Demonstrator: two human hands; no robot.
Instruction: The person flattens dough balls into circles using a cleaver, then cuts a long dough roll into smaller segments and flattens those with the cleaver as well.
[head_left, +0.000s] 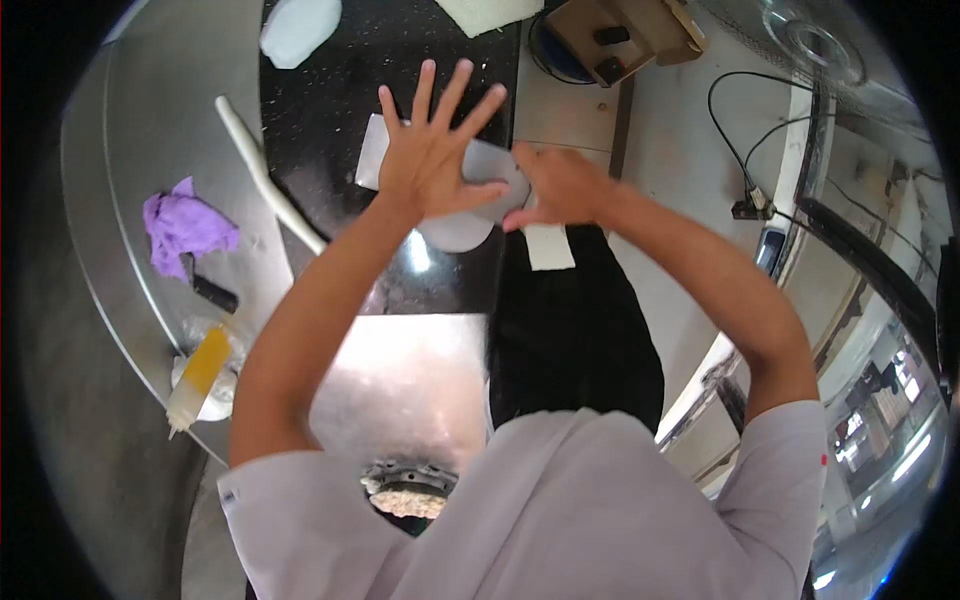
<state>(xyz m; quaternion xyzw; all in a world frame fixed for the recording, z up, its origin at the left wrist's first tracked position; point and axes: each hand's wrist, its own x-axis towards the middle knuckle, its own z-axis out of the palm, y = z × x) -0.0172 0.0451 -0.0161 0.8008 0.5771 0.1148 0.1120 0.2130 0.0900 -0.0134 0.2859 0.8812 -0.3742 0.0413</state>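
Observation:
My left hand (pixel 432 155) is spread wide, palm down, over a flat grey metal piece (pixel 493 165) on the black speckled counter (pixel 310 150). My right hand (pixel 560 185) is at the right end of that metal piece, its thumb and fingers closed around the edge near the counter's side. Beneath the metal lies a round pale disc (pixel 457 233), partly covered. A lighter rectangular corner (pixel 371 150) shows at the left of my left hand.
A pale curved rod (pixel 262 175), a purple cloth (pixel 190 228) and a squeeze bottle with yellow liquid (pixel 203 375) are on the left. A white lump (pixel 300 30) sits at the counter's far end. Right of it stands a cardboard box (pixel 625 35).

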